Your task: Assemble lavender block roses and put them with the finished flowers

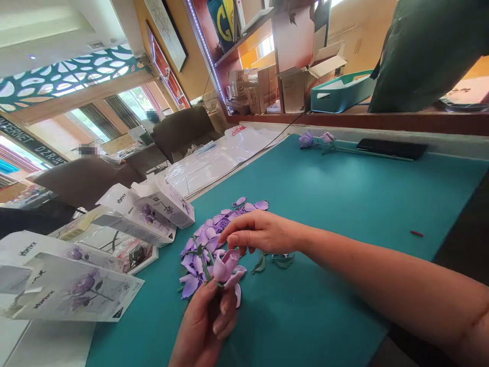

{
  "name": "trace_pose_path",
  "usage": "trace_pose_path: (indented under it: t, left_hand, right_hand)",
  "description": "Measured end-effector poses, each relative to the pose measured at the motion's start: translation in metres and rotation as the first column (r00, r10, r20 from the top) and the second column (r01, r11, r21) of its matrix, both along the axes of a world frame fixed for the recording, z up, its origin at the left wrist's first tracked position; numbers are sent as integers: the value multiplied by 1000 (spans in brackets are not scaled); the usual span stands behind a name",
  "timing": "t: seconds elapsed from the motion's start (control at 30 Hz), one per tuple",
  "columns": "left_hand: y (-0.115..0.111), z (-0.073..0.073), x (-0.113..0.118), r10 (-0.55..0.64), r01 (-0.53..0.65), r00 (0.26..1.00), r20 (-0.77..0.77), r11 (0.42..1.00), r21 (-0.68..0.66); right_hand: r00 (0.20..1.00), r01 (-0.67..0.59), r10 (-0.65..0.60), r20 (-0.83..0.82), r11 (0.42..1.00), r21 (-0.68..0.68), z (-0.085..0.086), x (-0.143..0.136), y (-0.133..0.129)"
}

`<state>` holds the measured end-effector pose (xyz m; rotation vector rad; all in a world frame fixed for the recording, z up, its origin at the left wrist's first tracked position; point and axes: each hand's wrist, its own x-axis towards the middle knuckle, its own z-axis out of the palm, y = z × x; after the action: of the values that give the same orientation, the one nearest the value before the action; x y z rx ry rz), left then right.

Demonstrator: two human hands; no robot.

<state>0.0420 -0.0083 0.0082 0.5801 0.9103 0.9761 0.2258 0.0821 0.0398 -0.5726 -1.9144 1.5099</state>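
Note:
My left hand (208, 321) is closed around the base of a partly built purple toy rose (226, 267), its light petals facing up. Just beyond it lies a pile of loose purple petal pieces (206, 234), with a few green bits among them. My right hand (254, 229) reaches over the right side of this pile, fingers bent downward and slightly apart. Nothing shows between those fingers, though the fingertips are partly hidden behind the rose. Beside the right hand, green leaf pieces (282, 260) rest on the teal mat (324, 204).
White printed boxes (76, 290) stand and lie at the left. Two finished flowers (306, 139) and a black phone-like slab (391, 148) lie at the mat's far edge. A small red stick (416, 233) sits on the right. Behind is a shelf with cardboard boxes (263, 89).

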Motion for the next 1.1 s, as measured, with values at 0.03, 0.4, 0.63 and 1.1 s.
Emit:
trace_pose_path:
  t: [0.03,0.4,0.63,1.1]
  left_hand:
    - [0,0,0,-5,5,1000,4,1000,8]
    - [1,-7,-4,36,-36,999,-4,999,-10]
    - [1,-4,-1,18,-18,1000,-1,1000,8]
    - [1,-3,-1,50,-50,999,-14,999,-7]
  right_hand:
    - [1000,-5,6,-20,998,64,1,2,-1]
    - [993,-70,18,113,875,479,0,0,-10]
    - [997,-54,21,72,874,483,-2,-1,-7]
    - [998,-34,3,65,878,477,0,-2,-9]
